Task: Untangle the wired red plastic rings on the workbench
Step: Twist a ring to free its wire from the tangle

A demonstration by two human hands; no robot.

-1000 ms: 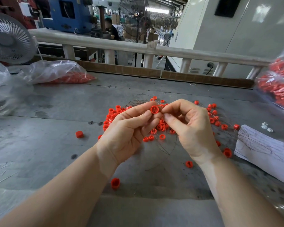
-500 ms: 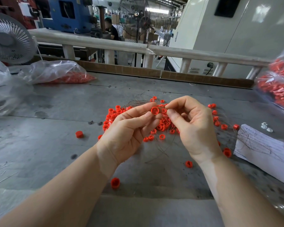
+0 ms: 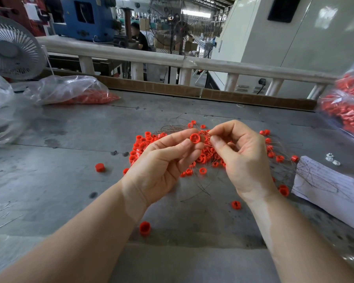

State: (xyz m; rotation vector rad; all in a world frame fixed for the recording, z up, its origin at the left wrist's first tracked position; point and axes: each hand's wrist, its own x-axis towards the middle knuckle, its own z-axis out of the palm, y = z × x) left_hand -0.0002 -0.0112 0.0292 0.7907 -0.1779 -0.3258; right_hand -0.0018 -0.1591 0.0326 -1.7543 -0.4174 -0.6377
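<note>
A tangle of thin wires strung with small red plastic rings (image 3: 143, 144) lies on the grey workbench (image 3: 70, 180), partly hidden behind both hands. My left hand (image 3: 161, 164) pinches one red ring (image 3: 195, 138) between thumb and fingertips, held above the pile. My right hand (image 3: 241, 156) is just to its right, thumb and forefinger pinching a thin wire (image 3: 209, 134) close to that ring. Several loose red rings lie around, such as one (image 3: 145, 228) near my left forearm and one (image 3: 99, 167) to the left.
Clear plastic bags of red parts sit at the back left (image 3: 74, 91) and at the right edge (image 3: 347, 111). A white paper sheet (image 3: 331, 188) with wires on it lies to the right, small white nuts (image 3: 331, 159) beyond it. A fan (image 3: 10, 50) stands far left behind a rail.
My right hand has drawn slightly right and up, away from the ring in my left hand, pulling at the wire. The left hand has stayed in place.
</note>
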